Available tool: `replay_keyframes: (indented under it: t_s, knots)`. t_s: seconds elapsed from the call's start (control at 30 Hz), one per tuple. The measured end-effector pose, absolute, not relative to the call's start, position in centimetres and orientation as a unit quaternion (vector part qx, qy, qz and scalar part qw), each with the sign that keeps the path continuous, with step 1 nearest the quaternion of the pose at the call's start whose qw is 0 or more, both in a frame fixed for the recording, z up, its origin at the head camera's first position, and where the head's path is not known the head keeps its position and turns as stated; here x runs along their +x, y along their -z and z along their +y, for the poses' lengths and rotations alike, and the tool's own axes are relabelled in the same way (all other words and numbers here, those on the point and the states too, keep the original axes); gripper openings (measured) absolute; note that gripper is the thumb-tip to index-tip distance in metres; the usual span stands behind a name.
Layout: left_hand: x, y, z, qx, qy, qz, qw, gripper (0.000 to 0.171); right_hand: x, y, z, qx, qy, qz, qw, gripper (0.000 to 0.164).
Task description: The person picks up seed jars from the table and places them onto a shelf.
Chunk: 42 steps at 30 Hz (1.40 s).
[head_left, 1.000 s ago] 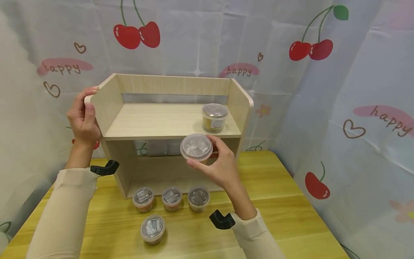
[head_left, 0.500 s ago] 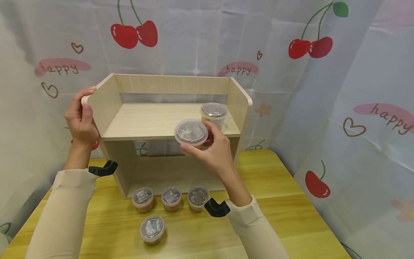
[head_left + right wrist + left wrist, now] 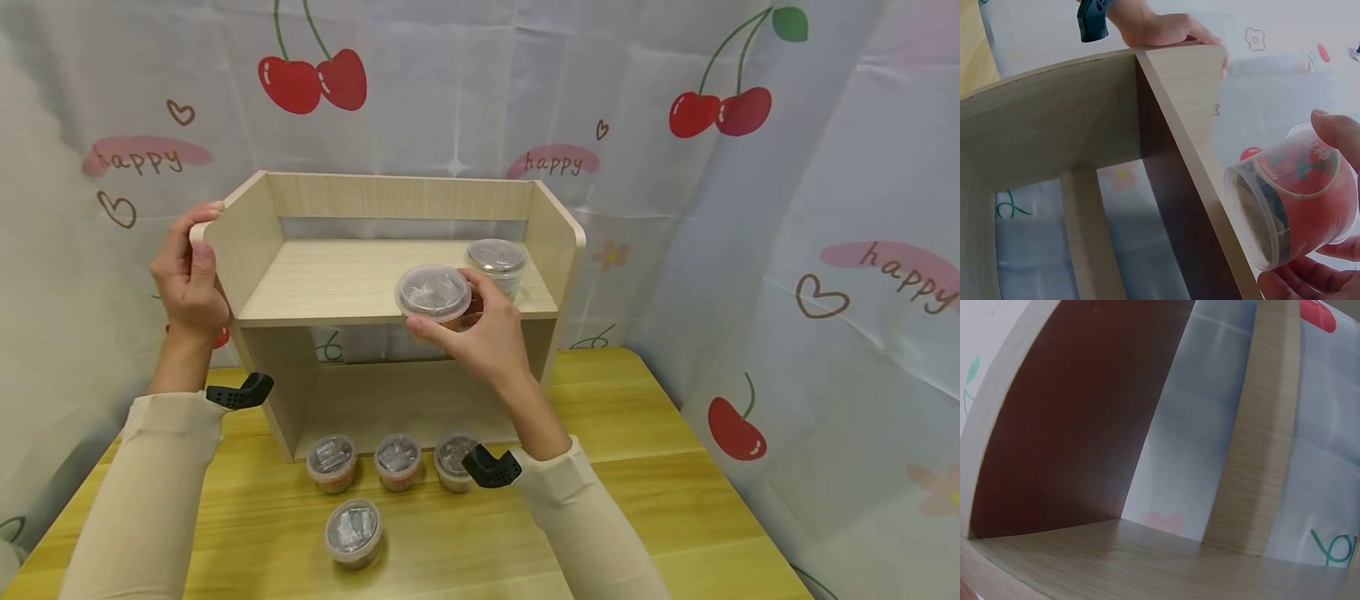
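Observation:
A lidded clear plastic tub (image 3: 432, 292) is in my right hand (image 3: 495, 337), gripped by its side between thumb and fingers. It is at the front edge of the upper board of a pale wooden shelf (image 3: 337, 271); whether it touches the board, I cannot tell. In the right wrist view the tub (image 3: 1300, 200) shows red printing. My left hand (image 3: 191, 287) grips the front of the shelf's left side panel (image 3: 240, 242), thumb on the near face. Behind the held tub, another lidded tub (image 3: 497, 254) stands at the right of the upper board, partly hidden.
On the yellow wooden table (image 3: 645, 517), a row of lidded tubs (image 3: 398, 461) stands before the shelf's lower compartment (image 3: 390, 400). One more tub (image 3: 353, 533) stands nearer. A printed curtain (image 3: 420, 92) hangs behind and along the right side.
My right hand has raised the tub and carried it slightly left and forward, from below the upper board's edge to its level. The left hand keeps its grip on the side panel.

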<state>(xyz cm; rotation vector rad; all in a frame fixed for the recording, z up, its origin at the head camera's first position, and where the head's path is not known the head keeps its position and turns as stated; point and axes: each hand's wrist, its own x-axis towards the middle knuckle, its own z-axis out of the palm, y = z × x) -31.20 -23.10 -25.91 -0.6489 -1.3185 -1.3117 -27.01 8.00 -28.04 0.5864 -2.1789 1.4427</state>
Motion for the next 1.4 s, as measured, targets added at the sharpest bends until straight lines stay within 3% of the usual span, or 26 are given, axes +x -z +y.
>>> replay_keyframes:
  t_s: [1.4]
  knots:
    - [-31.3,25.9,-23.3,-0.286,0.565,-0.546,0.549,0.035,-30.3,26.2,3.9,0.181,-0.510,-0.817,0.201,0.077]
